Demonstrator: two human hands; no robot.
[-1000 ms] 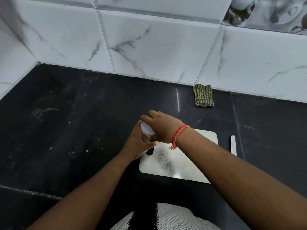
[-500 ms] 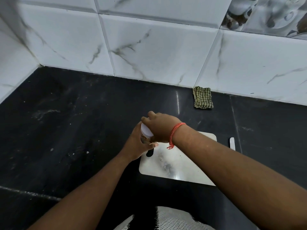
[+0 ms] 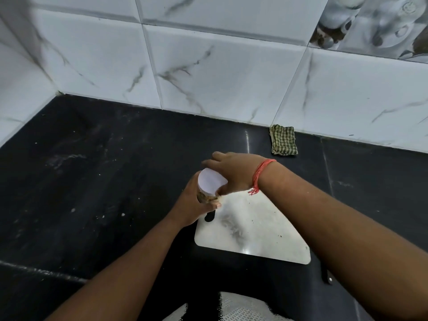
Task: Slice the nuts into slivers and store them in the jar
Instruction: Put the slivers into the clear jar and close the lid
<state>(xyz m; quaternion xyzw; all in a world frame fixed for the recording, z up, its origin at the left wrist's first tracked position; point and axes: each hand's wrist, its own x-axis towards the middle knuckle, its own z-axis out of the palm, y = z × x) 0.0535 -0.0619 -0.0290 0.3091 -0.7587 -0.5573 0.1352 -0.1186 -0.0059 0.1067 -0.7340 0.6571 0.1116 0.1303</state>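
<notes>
Over the board's far-left corner: jar held in both hands

Left hand [image 3: 194, 206] wraps the jar [image 3: 203, 197] holding nut slivers; right hand [image 3: 234, 174] has its grip curled over the white lid [image 3: 211, 181]. Both are above the white cutting board [image 3: 252, 230] on the black surface [image 3: 92, 181]. A checked cloth [image 3: 283, 140] lies far right by the wall.

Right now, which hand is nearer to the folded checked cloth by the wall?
Right. The right hand sits on the jar's white lid, just short of the checked cloth; the left hand grips the jar lower down, farther away.
</notes>
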